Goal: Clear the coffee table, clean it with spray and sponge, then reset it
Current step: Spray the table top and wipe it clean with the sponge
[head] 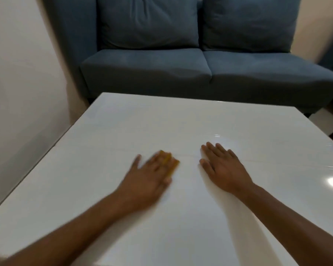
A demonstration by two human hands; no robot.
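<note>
I saw the left hand [151, 176], blurred, pressed flat over a yellow sponge [169, 164] on the white coffee table [123, 127]; the right hand [222, 166] lay empty, fingers spread, just beside it, before the blue sofa [181, 70].

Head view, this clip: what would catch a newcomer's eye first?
Two bare hands lie on the glossy white coffee table near its middle. The left hand, motion-blurred, presses flat on a yellow sponge whose edge peeks out past its fingers; the right hand rests open, palm down, beside it. Behind the table stands a blue fabric sofa with two back cushions.
</note>
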